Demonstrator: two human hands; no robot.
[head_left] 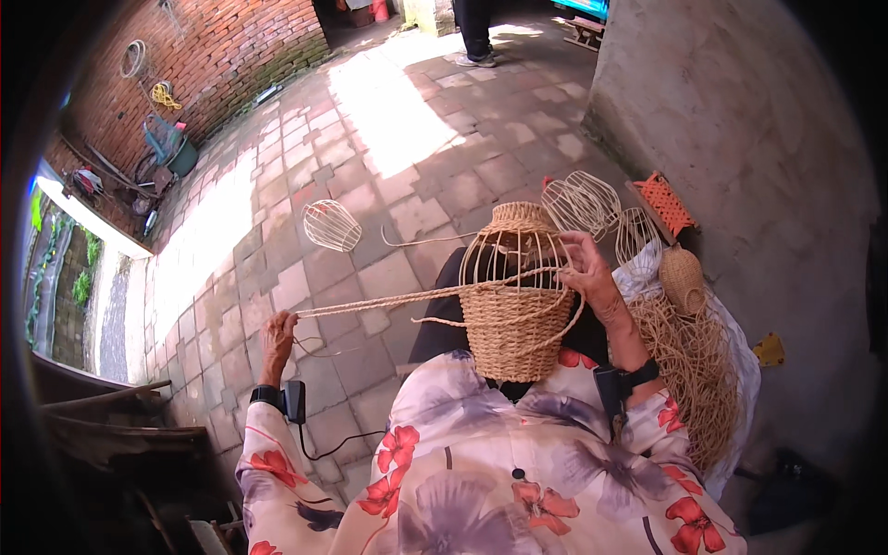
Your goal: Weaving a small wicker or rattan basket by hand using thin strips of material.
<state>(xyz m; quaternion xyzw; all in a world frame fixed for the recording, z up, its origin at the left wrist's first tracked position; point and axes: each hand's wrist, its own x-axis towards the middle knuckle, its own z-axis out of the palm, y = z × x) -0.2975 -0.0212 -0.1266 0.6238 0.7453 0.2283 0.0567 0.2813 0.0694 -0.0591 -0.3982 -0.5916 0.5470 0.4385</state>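
A half-woven basket (513, 328) sits upright on my lap, its lower part dense tan cord, its upper part bare pale ribs below a woven neck (518, 220). My left hand (279, 328) is out to the left, fingers closed on the end of a doubled cord (379, 302) stretched taut to the basket. My right hand (587, 273) is at the basket's upper right, its fingers curled on the ribs where the cord crosses them. Loose strands trail off the basket's left side.
Wire frames (331, 224) lie on the paving and more (578, 203) at right, beside a finished woven piece (683, 282), an orange woven item (668, 203) and cord heap (694, 388). A person's legs (474, 32) stand beyond. A wall (740, 139) bounds the right; brick wall left (213, 46).
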